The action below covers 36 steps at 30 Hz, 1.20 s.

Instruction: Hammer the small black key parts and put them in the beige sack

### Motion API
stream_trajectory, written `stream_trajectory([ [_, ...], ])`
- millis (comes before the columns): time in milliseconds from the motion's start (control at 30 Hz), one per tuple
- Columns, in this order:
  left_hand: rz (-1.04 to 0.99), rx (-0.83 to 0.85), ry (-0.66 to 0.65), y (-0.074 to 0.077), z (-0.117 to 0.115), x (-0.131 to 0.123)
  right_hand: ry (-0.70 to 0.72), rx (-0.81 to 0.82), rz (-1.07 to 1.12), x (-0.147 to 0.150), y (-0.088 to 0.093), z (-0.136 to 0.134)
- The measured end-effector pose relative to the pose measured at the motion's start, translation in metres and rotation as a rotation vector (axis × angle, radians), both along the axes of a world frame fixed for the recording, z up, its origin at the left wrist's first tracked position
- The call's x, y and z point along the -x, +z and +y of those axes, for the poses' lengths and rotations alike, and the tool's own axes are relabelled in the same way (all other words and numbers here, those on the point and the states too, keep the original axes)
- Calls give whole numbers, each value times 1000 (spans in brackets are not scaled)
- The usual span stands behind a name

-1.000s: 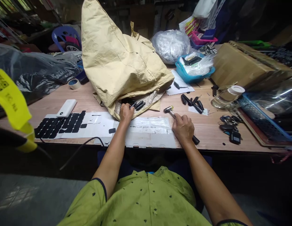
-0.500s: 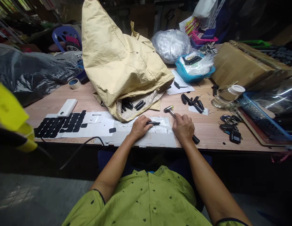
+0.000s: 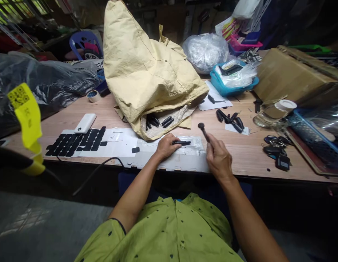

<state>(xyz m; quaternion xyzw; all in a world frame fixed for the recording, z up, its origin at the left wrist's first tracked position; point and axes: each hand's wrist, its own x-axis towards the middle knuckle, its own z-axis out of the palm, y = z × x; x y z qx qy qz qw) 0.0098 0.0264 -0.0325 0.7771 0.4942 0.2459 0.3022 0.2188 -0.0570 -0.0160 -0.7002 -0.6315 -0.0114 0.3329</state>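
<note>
left hand [image 3: 165,145] rests on a clear plastic sheet [image 3: 190,140] at the wooden table [image 3: 103,112] edge, fingers pinching a slim black part [image 3: 182,143] flat against it. right hand [image 3: 219,158] is curled around a small hammer [image 3: 203,131], its head raised just beside the part.

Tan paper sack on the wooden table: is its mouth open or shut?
Open. The tan paper sack gapes at its mouth toward the person, and slim black stick-shaped parts show inside the opening.
</note>
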Motion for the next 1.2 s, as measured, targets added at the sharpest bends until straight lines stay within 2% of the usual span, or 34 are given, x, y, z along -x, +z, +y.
stream_trajectory([
  [133, 6, -4, 4, 0, -1, -1, 236, 26, 150, 22, -3, -21],
  [300, 34, -12, -12, 1, 0, -4, 305, 62, 202, 35, -12, -27],
  [467, 27, -8, -14, -1, 1, -5, 273, 100, 132, 34, -13, -26],
  [633, 15, -6, -3, -2, 0, -6, 258, 37, 171, 28, -10, -26],
  [833, 20, 3, 7, -2, 0, -5, 242, 81, 163, 21, -14, -24],
  [933, 20, 0, 0, -2, 1, -4, 153, 38, 119, 11, -14, -14],
  [1067, 14, -1, -11, -2, 1, -2, -49, 42, -71, -10, -15, 10],
  [1200, 4, -8, -37, 0, 1, 0, -107, 43, -260, -30, -24, 32],
])
